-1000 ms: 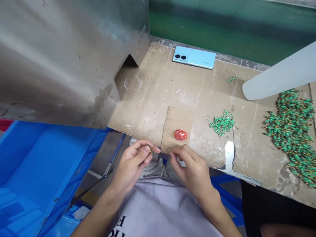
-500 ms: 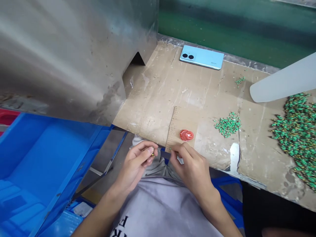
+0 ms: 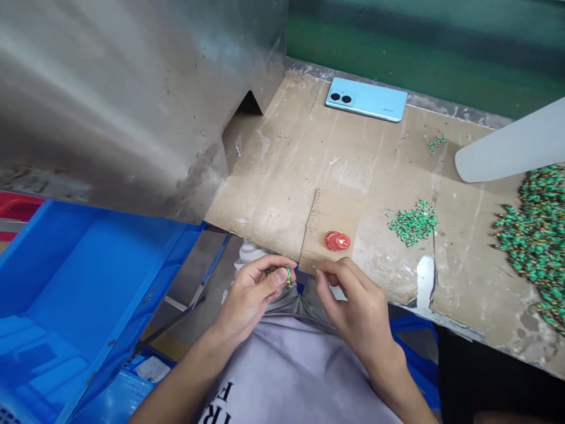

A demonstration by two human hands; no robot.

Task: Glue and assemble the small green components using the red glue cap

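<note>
My L hand (image 3: 253,294) pinches a sml green-yellow piece (image 3: 288,275) btwn thumb & fingers, my R hand (image 3: 359,303) grips a tiny green bit (image 3: 314,267) at its fingertips, both nr the edge of the desk (image 3: 282,200), w/ a red lump (image 3: 338,241) just past my R hand & a green pile (image 3: 414,224) farther R.

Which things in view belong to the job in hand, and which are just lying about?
Likely in use:
green and yellow piece in the left hand
tiny green bit in the right hand
small green heap
large green pile
red lump on the ruler

Probably just lying about:
blue phone
blue bin, untouched
</note>
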